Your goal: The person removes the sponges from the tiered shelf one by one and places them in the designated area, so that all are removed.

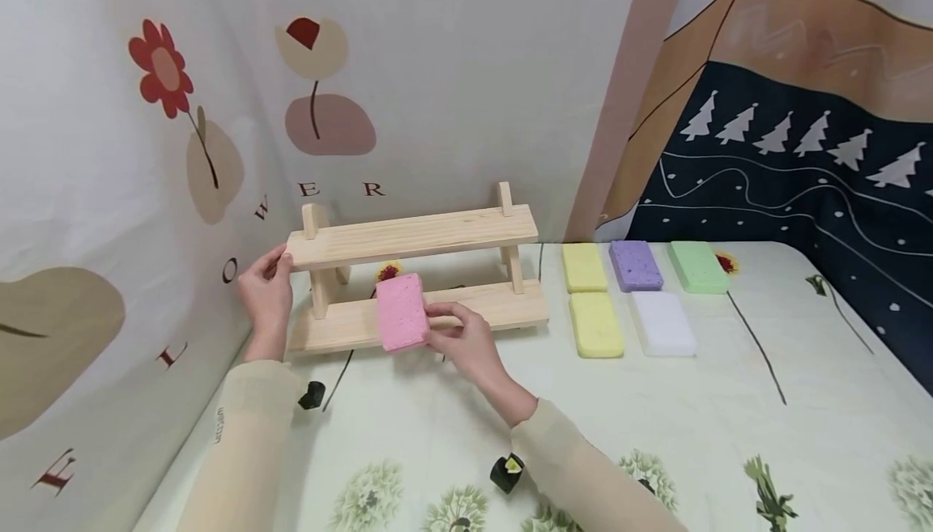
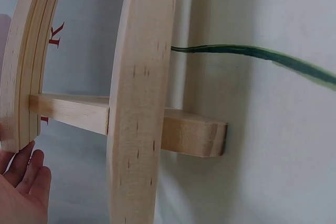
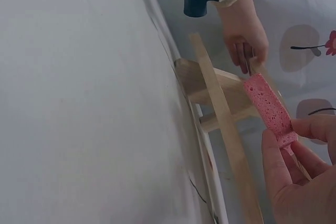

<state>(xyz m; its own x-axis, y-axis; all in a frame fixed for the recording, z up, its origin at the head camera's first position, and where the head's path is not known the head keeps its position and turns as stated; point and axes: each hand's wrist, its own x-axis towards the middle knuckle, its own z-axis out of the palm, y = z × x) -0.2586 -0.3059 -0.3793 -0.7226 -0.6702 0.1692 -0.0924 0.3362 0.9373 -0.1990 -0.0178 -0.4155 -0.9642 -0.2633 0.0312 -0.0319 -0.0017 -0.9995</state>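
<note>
A two-tier wooden shelf (image 1: 415, 236) stands on the table against the cloth backdrop. My left hand (image 1: 266, 289) grips the left end of its upper board, fingers under the edge and thumb on top; the left wrist view shows the fingertips (image 2: 37, 174) at the board's end. A pink sponge (image 1: 402, 312) is pinched at its right edge between the thumb and fingers of my right hand (image 1: 466, 342). It is held tilted in front of the lower board (image 1: 496, 305). In the right wrist view the sponge (image 3: 269, 103) appears edge-on, its pores showing.
Right of the shelf lie two yellow sponges (image 1: 584, 267), a purple sponge (image 1: 636, 266), a green sponge (image 1: 698, 266) and a white sponge (image 1: 663, 324), in two rows. A flower-printed cloth (image 1: 729, 435) covers the table. Printed cloth (image 1: 466, 70) hangs behind and at the left.
</note>
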